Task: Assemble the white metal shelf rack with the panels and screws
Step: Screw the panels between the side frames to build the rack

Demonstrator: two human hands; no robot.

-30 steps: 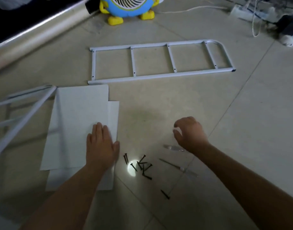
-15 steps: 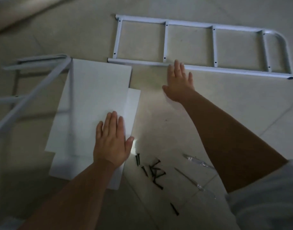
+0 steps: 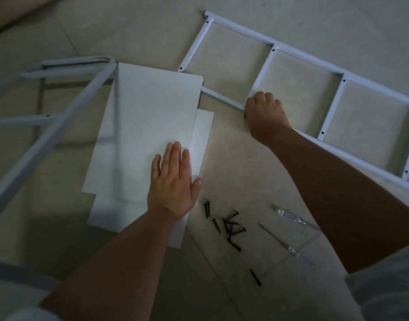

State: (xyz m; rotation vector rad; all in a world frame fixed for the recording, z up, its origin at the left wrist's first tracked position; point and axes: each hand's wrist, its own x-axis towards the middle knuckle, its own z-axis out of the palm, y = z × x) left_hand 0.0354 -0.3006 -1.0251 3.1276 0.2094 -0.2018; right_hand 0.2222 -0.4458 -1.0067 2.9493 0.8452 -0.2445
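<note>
A white ladder-shaped side frame [image 3: 307, 63] lies flat on the tiled floor at the upper right. My right hand [image 3: 265, 114] grips its near rail, fingers curled round the tube. Two stacked white shelf panels [image 3: 143, 126] lie in the middle. My left hand [image 3: 173, 184] rests flat on the panels' near right corner, fingers straight. A second white side frame [image 3: 46, 135] stands tilted at the left, blurred. Several black screws [image 3: 229, 228] lie in a loose heap on the floor between my forearms.
Two clear-handled screwdrivers [image 3: 294, 218] lie on the floor right of the screws, partly under my right forearm. One stray screw [image 3: 255, 277] lies nearer to me. The floor is pale tile with visible joints.
My right hand went from near the screwdrivers up to the flat side frame and closed round its near rail. The frame now lies slanted in view. My left hand stayed on the panels.
</note>
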